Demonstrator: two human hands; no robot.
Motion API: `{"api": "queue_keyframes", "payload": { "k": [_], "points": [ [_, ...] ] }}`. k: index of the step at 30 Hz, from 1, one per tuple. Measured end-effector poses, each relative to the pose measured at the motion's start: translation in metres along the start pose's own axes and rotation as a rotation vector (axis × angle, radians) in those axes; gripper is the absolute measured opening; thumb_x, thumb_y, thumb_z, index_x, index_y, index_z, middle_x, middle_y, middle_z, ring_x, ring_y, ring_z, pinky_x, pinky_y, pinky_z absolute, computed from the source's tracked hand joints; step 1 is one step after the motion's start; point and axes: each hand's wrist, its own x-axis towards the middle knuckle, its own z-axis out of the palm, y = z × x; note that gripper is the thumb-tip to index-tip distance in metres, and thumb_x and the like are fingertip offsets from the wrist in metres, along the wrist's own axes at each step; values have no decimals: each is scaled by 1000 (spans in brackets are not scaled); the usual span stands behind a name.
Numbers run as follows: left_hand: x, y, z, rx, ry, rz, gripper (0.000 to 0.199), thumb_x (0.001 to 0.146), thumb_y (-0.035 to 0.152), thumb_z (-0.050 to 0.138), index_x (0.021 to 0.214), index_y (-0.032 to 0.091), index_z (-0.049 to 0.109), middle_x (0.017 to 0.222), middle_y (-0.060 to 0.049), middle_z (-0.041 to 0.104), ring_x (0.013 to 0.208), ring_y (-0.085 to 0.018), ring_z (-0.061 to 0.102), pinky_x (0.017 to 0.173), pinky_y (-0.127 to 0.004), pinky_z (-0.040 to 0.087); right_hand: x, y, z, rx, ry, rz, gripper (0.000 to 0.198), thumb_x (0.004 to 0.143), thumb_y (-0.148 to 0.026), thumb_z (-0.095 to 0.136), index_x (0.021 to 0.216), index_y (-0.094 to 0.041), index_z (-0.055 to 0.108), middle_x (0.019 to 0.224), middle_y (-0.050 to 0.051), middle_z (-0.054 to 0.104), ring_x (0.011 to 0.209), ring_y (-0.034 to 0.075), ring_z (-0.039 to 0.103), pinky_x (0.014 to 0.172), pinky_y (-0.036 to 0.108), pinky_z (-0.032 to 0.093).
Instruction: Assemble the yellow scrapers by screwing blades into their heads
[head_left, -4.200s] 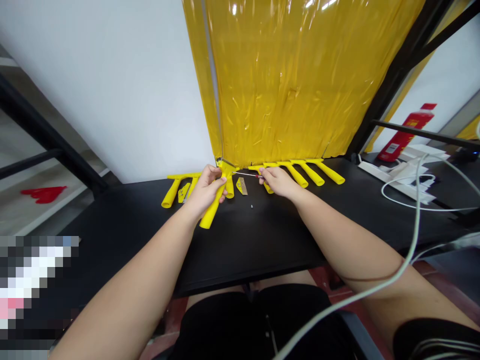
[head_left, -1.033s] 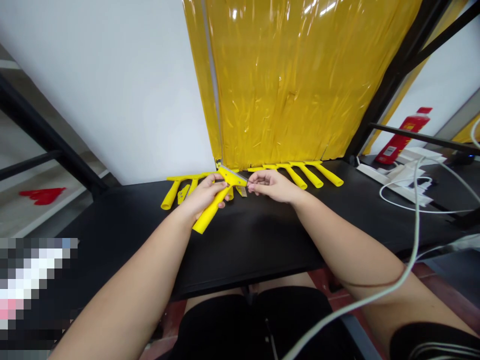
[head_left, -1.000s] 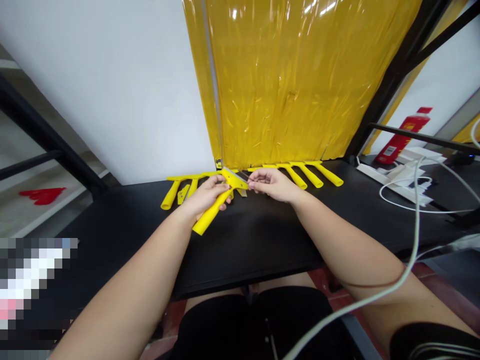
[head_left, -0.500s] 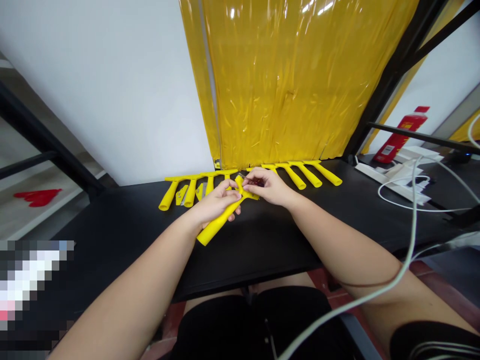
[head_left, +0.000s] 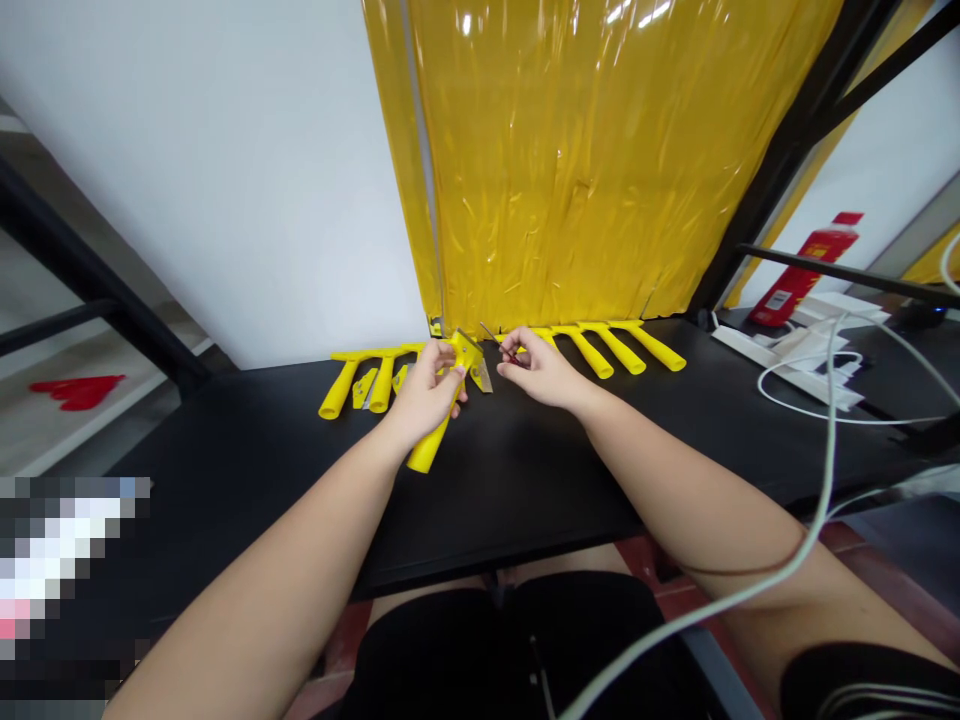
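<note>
My left hand (head_left: 433, 395) is wrapped round the tube of a yellow plastic scraper (head_left: 431, 447), whose head points away from me with a thin metal edge across it. In my right hand (head_left: 536, 367) is a slim screwdriver (head_left: 513, 354) with a dark red handle, its thin shaft pointing up and left, apart from the scraper. Just right of the scraper's head lies a small yellow piece with a metal blade (head_left: 481, 377). More yellow T-shaped scrapers (head_left: 381, 380) lie in a row at the back left, with similar small bladed pieces (head_left: 363, 388) between them.
Another row of yellow scrapers (head_left: 621, 350) lies at the back right of the black table (head_left: 525, 480). Beyond it stand a red bottle (head_left: 806, 270) and a white power strip (head_left: 780, 360). A pale cable (head_left: 825, 440) hangs across the right side. Yellow plastic curtain (head_left: 585, 180) backs the table.
My right hand has drawn the screwdriver away from the scraper's head. The left hand has turned the scraper more upright in view and shifted its head left, uncovering the small bladed piece.
</note>
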Motion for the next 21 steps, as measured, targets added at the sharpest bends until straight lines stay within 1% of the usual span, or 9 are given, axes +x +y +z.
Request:
{"api": "queue_keyframes", "payload": {
  "k": [3,5,10,17,21],
  "points": [
    [5,-3,-6,6,70,0,24,92,29,60,104,24,40,117,-6,59,57,-8,62,39,-20,48,-1,4,-3,-164,-26,-45,10,82,-21,65,89,-22,57,89,2,58,76,17,56,75,35,50],
    [6,-4,-9,28,87,5,24,92,29,61,103,24,40,121,-8,60,57,-7,62,39,-19,47,-1,5,-3,-213,-36,-75,8,83,-19,65,89,-21,61,93,4,60,82,18,59,79,37,52],
    [4,-3,-11,78,71,11,26,91,32,63,105,24,43,125,-8,62,58,-6,62,42,-17,47,-2,5,-2,-238,-32,-80,9,85,-17,66,93,-21,66,92,4,62,83,19,61,81,38,54],
    [3,-2,-10,100,76,3,28,89,33,65,106,24,45,119,-6,62,60,-6,62,44,-17,47,-1,4,-4,-260,-36,-67,7,85,-17,67,91,-20,69,92,5,64,83,19,62,81,39,54],
    [3,-3,-11,154,64,25,26,91,34,63,110,24,47,128,-8,61,62,-8,64,44,-18,46,0,6,-4,-255,-19,-72,7,86,-19,68,91,-20,72,92,5,64,82,19,62,81,38,54]
  ]
}}
